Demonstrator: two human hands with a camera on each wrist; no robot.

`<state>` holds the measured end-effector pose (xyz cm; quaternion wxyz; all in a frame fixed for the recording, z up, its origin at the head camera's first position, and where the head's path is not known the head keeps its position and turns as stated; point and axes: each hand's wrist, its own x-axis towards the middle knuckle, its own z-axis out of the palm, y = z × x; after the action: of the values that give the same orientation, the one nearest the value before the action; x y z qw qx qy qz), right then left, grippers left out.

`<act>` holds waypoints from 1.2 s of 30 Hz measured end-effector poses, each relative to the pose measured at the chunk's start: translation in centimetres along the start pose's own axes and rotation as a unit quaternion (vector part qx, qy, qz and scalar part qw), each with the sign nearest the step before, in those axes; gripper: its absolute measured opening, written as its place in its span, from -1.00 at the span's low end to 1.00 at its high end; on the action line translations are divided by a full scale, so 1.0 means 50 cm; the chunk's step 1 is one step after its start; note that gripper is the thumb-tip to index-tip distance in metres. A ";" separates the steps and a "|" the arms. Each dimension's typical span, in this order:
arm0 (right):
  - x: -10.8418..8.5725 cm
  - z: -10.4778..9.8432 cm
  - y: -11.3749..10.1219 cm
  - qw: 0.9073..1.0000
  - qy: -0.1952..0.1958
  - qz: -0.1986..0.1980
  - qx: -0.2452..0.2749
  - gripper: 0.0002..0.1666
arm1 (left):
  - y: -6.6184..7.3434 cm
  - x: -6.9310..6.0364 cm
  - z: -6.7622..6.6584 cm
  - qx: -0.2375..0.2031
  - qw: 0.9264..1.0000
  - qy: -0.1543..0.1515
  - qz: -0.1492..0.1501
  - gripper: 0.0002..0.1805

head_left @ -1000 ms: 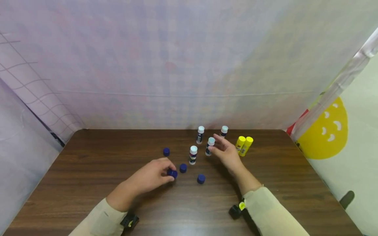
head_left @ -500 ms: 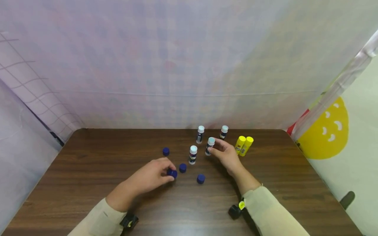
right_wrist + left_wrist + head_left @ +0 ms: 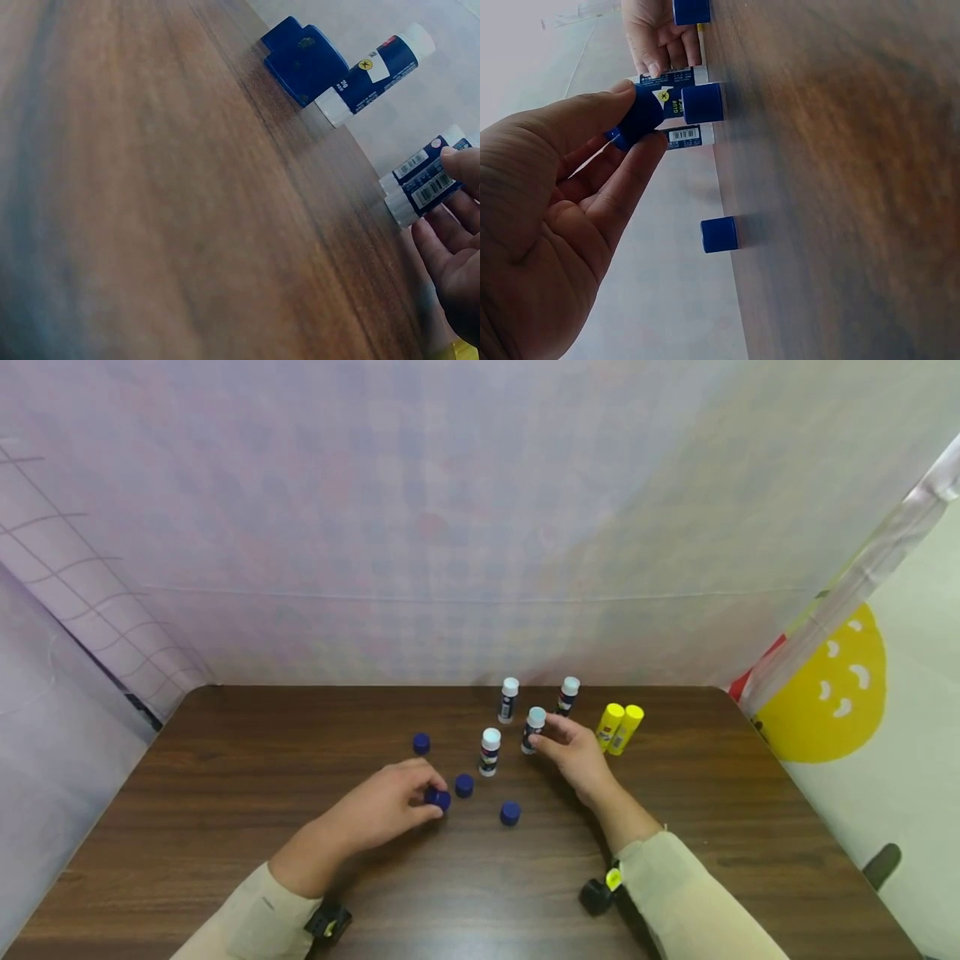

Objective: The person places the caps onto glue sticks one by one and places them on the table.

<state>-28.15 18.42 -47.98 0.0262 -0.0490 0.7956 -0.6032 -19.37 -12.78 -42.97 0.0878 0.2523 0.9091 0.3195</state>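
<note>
In the head view my left hand [image 3: 390,803] pinches a blue glue stick cap [image 3: 639,118] between thumb and fingers, low over the table. My right hand [image 3: 579,762] has its thumb and fingers around an uncapped glue stick [image 3: 533,731], which stands upright with its white top showing. Left of that one stands another white-topped glue stick [image 3: 490,752]. Two more uncapped glue sticks stand farther back, a left one [image 3: 508,700] and a right one [image 3: 567,696]. Loose blue caps lie nearby: a far cap [image 3: 421,743], a middle cap [image 3: 464,786] and a near cap [image 3: 510,813].
Two yellow glue sticks [image 3: 621,730] stand together just right of my right hand. The brown wooden table [image 3: 225,777] ends at a pale curtain [image 3: 420,568] behind. A black wrist device [image 3: 597,897] sits by the right sleeve.
My right hand's fingers, stretched out behind the glue stick a second ago, have drawn in around it. My left hand with its cap stays in place.
</note>
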 end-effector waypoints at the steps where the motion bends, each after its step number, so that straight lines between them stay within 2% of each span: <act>1: 0.000 0.000 0.000 1.000 0.001 -0.001 -0.001 -0.44 | 0.000 0.000 0.000 -0.001 1.000 0.001 0.000 -0.78; 22: -0.002 -0.002 -0.007 1.000 0.006 -0.007 -0.010 -0.47 | 0.006 -0.001 -0.004 0.001 0.999 0.033 0.019 -0.77; 29: -0.006 -0.005 -0.011 1.000 0.010 -0.008 -0.012 -0.48 | 0.003 -0.003 -0.002 0.003 0.999 0.047 0.019 -0.75; 36: -0.023 -0.006 -0.024 0.999 -0.003 -0.029 -0.022 -0.51 | 0.009 -0.006 -0.004 0.001 0.997 0.073 0.005 -0.75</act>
<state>-26.99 18.49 -46.76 0.0104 -0.0744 0.8072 -0.5855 -19.00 -12.73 -42.52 0.0195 0.2334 0.9120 0.3367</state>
